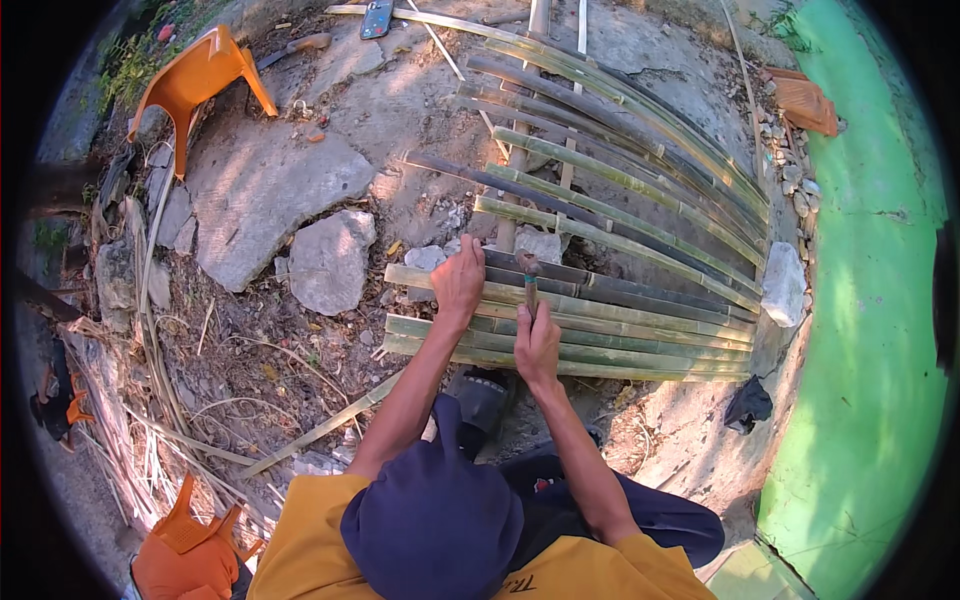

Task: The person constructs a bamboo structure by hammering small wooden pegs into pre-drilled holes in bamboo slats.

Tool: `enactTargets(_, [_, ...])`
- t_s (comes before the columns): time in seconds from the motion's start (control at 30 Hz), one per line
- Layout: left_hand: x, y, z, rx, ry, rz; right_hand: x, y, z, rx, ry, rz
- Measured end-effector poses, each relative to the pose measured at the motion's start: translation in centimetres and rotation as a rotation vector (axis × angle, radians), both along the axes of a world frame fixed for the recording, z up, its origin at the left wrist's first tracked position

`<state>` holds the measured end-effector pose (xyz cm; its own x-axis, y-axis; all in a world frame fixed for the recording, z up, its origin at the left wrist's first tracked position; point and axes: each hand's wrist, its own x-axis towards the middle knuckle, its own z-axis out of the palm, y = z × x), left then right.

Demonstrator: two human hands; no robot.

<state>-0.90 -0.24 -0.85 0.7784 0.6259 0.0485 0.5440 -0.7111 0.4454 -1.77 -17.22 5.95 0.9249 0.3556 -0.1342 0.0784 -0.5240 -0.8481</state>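
My right hand [538, 345] is wrapped round the handle of a hammer [529, 268], whose head points away from me above the bamboo slats. To its left, my left hand [460, 282] rests on the slats near their left ends, fingers drawn together. What those fingers pinch, if anything, is too small to make out. Under both hands lies a pale green bamboo slat [620, 317], with a dark slat [600, 279] just beyond it. Nearer my legs are several green slats [600, 356] packed side by side. Farther slats [640, 190] lie spread apart over crosspieces.
A white stone block [783, 284] stands at the slats' right ends, beside a green surface [860, 330]. Broken concrete slabs [270, 200] lie left. An orange plastic chair [200, 85] stands far left, and a phone [377, 18] lies at the far edge. Loose bamboo strips [150, 440] litter the left.
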Motion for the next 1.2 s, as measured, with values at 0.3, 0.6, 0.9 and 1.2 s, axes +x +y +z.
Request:
enactTargets(0.3, [0.0, 0.0, -0.4, -0.042, 0.018, 0.038, -1.0, -0.3, 0.0, -0.004, 0.016, 0.026])
enactTargets(0.6, [0.4, -0.3, -0.1, 0.013, 0.012, 0.035, -0.9, 0.0, -0.2, 0.022, 0.054, -0.026])
enactTargets(0.9, [0.3, -0.2, 0.0, 0.015, 0.013, 0.036, -1.5, 0.3, -0.3, 0.003, -0.030, -0.032])
enactTargets(1.2, [0.3, -0.3, -0.2, 0.014, 0.059, 0.047, -1.2, 0.4, 0.8, 0.047, -0.088, -0.031])
